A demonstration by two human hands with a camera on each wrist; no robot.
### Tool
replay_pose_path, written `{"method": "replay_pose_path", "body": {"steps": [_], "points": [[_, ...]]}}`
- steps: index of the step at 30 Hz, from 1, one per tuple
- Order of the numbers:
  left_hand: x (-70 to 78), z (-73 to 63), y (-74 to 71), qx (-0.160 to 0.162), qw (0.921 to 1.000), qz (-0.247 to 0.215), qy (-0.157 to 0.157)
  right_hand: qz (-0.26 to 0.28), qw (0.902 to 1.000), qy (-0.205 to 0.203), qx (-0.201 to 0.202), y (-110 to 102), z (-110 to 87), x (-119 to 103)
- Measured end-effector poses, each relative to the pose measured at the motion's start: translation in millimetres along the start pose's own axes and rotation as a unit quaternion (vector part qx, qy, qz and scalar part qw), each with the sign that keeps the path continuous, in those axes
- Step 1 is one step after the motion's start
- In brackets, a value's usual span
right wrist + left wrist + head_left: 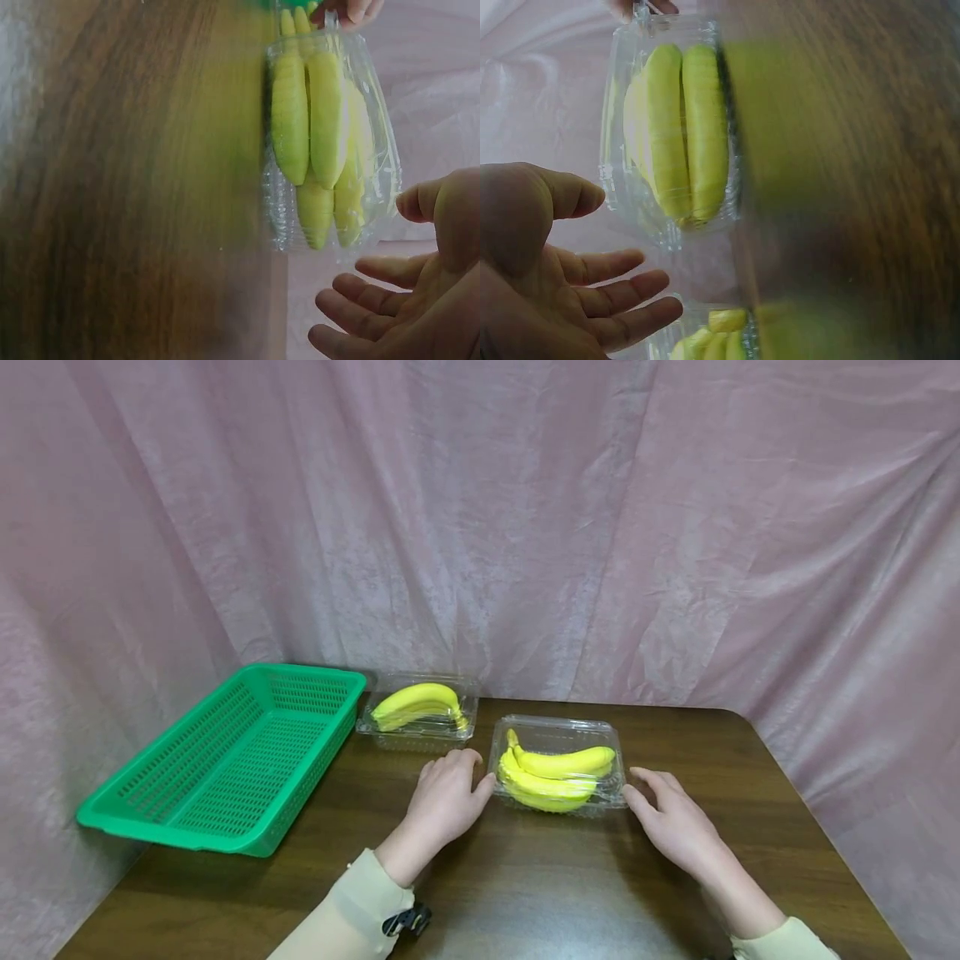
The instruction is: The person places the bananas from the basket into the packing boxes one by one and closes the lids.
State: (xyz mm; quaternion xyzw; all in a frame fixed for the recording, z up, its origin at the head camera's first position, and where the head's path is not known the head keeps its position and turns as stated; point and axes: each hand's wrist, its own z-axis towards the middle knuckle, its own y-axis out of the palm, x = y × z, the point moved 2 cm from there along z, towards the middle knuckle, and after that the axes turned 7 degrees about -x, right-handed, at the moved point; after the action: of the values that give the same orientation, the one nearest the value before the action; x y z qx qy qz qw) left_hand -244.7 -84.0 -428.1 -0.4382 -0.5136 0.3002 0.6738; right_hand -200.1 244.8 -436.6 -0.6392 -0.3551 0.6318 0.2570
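Observation:
A clear plastic clamshell box (558,722) with a bunch of yellow bananas (547,789) inside stands on the table between two hands. My left hand (448,795) is at its left side, thumb tip right by the lid's edge and fingers extended. On the opposite side, my right hand (672,820) has its thumb close to the front right corner, its fingers loosely spread. Both wrist views show relaxed fingers with nothing gripped. Farther back and left sits a second clear box (420,742), also holding yellow bananas (420,697).
A green perforated basket (168,839) stands at the left of the brown wooden table (517,893), close beside the second box. Pink curtains (525,527) hang behind and around the table.

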Motion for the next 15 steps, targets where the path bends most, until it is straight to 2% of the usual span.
{"method": "replay_pose_path", "body": {"steps": [8,11,15], "points": [[6.2,-12.1,-1.7,0.010,0.9968,0.069,0.038,-0.040,0.9976,-0.048,0.028,2.4,-12.7,-9.6],[8.4,-17.2,-1.9,0.016,0.9953,0.077,0.057,-0.051,0.9958,-0.066,0.039,4.4,-17.4,-14.4],[10.8,-21.9,-0.4,0.009,0.9936,0.082,0.078,-0.070,0.9918,-0.093,0.053,7.1,-22.7,-19.7]]}}
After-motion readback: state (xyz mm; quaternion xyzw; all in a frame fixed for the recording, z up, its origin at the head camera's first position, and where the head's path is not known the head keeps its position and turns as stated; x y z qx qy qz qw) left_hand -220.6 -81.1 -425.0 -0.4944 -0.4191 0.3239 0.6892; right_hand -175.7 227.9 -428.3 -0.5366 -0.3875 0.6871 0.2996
